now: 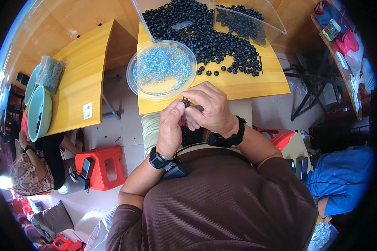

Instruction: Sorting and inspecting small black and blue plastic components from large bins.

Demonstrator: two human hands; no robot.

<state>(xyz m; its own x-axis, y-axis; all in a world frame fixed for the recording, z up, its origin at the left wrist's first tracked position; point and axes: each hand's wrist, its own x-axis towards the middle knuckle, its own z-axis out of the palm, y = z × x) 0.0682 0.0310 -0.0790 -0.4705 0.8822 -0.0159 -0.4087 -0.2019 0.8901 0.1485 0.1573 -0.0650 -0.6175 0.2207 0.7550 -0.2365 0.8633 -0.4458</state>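
Note:
My left hand (171,125) and my right hand (210,108) meet in front of my chest, just off the near edge of a wooden table (255,81). Between their fingertips they pinch one small black rubber ring (185,101). Just beyond the hands a clear round dish (135,69) holds many small silvery-blue screws (163,65). A big heap of the same black rings (213,35) spreads over the table behind it, some spilling out of a clear plastic bin (276,23). More black pieces lie in my lap (192,136), partly hidden by my wrists.
A second wooden table (81,75) on the left carries green bowls (40,111) and a bag of small parts (51,73). A red plastic stool (98,167) stands on the tiled floor. One person sits at lower left, another in blue at right. A cluttered table (343,54) stands far right.

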